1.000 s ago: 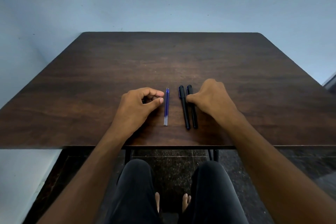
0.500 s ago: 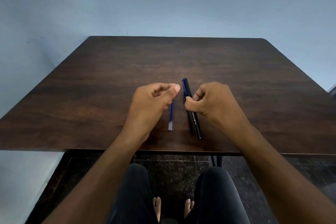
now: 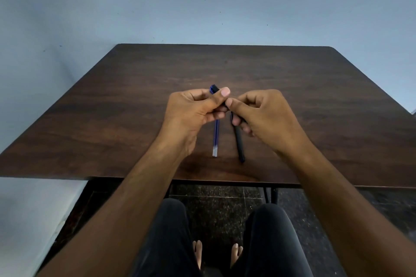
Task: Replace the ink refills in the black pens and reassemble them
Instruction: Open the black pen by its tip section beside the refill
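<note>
My left hand [image 3: 193, 110] and my right hand [image 3: 263, 117] both grip one black pen [image 3: 215, 89] just above the table. The left fingers pinch its far end, where the cap with a blue clip sticks out past my thumb. The right fingers hold the barrel, which they mostly hide. A second black pen [image 3: 239, 141] lies on the table under my right hand, pointing toward me. Two blue ink refills [image 3: 215, 139] lie side by side to its left, their far ends hidden by my left hand.
The dark wooden table [image 3: 112, 108] stands against a pale blue wall [image 3: 202, 7]. Its near edge runs just below my forearms. My legs in black trousers and bare feet show beneath it on a dark speckled floor [image 3: 220, 209].
My right hand has lifted one black pen off the table, and my left hand has come across to grip its far end. The other pen and the refills stay where they lay.
</note>
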### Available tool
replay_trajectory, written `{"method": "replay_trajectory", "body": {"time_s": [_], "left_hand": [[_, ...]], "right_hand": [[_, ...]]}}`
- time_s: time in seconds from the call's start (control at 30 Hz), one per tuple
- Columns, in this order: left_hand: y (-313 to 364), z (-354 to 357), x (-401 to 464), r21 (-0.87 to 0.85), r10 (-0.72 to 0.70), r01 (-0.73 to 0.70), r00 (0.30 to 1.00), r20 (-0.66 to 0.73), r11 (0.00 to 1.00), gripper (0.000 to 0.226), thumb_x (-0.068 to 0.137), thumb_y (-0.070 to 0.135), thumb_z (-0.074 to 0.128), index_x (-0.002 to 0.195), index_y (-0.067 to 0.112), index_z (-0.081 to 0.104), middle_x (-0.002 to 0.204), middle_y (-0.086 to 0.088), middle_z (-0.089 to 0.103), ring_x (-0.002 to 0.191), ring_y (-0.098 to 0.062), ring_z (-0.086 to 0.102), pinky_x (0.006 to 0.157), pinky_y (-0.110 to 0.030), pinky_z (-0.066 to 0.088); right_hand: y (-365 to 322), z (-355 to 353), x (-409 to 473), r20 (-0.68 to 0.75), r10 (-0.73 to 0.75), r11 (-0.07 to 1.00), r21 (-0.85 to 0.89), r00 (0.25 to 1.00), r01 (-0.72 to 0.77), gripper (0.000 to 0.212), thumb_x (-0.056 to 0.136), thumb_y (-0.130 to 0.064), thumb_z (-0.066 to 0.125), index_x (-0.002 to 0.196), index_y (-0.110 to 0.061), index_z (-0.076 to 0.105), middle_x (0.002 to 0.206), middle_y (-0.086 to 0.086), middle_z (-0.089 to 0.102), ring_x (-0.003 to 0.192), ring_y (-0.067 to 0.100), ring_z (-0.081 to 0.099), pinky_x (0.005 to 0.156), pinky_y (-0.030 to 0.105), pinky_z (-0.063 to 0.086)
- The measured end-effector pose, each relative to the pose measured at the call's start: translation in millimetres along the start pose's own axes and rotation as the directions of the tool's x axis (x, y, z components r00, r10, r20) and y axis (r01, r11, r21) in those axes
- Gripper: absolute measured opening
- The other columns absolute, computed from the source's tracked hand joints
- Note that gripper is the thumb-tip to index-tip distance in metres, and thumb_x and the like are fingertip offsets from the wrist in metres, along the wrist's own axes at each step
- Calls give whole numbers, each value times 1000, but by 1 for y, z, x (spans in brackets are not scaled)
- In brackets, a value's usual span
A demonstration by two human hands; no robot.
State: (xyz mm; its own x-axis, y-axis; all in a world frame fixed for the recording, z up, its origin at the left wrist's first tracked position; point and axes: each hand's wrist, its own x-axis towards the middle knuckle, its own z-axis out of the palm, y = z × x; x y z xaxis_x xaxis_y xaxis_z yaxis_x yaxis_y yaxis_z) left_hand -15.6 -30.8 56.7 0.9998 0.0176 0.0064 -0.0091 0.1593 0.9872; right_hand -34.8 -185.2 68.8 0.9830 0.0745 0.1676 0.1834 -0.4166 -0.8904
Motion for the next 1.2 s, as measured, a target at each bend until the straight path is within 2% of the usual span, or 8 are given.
{"method": "replay_trajectory", "body": {"time_s": [0.1, 0.3, 0.43, 0.5, 0.6, 0.77, 1.0, 1.2], "left_hand": [[-1, -1, -1, -28, -9, 8, 1000, -6, 1000, 27, 82, 16, 78, 97, -6, 74, 77, -10, 75, 71, -14, 72, 71, -27, 60], [4, 2, 0, -69, -1, 0, 1000, -23, 998, 29, 80, 16, 79, 97, -7, 74, 81, -14, 75, 71, -16, 72, 71, -27, 59], [6, 3, 1, -82, -3, 1, 1000, -20, 997, 29, 81, 14, 78, 100, -8, 73, 83, -15, 75, 71, -16, 72, 71, -28, 59], [7, 4, 0, -86, -4, 3, 1000, -16, 996, 29, 81, 14, 78, 99, -8, 73, 82, -14, 74, 71, -16, 71, 70, -27, 59], [7, 5, 0, -96, -16, 14, 1000, -17, 995, 30, 80, 14, 78, 99, -9, 73, 83, -15, 74, 71, -16, 72, 69, -26, 59], [4, 4, -1, -94, -28, 26, 999, -22, 995, 33, 80, 15, 79, 101, -9, 72, 84, -16, 74, 71, -16, 72, 70, -26, 58], [3, 0, 3, -77, -29, 26, 999, -33, 997, 35, 79, 18, 80, 100, -9, 73, 86, -17, 74, 73, -17, 71, 71, -27, 58], [-11, -4, 9, -64, -66, 63, 996, -60, 996, 33, 83, 19, 78, 102, -8, 73, 82, -12, 74, 72, -15, 68, 74, -27, 58]], "right_hand": [[2, -1, 1, 7, -82, 996, -47, 997, 82, 32, 99, -32, 63, 78, -13, 77, 47, -7, 55, 40, 4, 41, 46, 19, 36], [6, 4, 3, -74, -237, 971, -53, 969, 233, 25, 98, -24, 65, 83, -12, 81, 42, -17, 52, 40, 3, 45, 47, 14, 37], [7, 8, 3, -119, -274, 962, -30, 954, 272, 37, 98, -22, 65, 62, -32, 66, 39, -20, 48, 37, 3, 43, 46, 9, 32], [8, 8, 4, -134, -285, 958, -30, 949, 284, 32, 97, -22, 66, 66, -23, 73, 40, -19, 50, 37, 2, 44, 46, 9, 33], [9, 8, 4, -142, -267, 964, -37, 953, 264, 27, 97, -24, 66, 78, -11, 79, 45, -13, 53, 40, 2, 44, 46, 13, 37], [10, 7, 5, -132, -227, 973, 4, 965, 229, 23, 96, -24, 66, 84, -11, 81, 40, -17, 52, 38, 1, 46, 47, 9, 36], [12, 8, 7, -103, -206, 979, -7, 973, 206, 24, 97, -29, 65, 95, -11, 81, 40, -17, 52, 39, 2, 46, 49, 12, 39], [9, 12, 6, 50, -40, 998, -44, 998, 42, 32, 100, -35, 60, 83, -17, 80, 52, 8, 58, 40, 8, 40, 43, 17, 36]]}}
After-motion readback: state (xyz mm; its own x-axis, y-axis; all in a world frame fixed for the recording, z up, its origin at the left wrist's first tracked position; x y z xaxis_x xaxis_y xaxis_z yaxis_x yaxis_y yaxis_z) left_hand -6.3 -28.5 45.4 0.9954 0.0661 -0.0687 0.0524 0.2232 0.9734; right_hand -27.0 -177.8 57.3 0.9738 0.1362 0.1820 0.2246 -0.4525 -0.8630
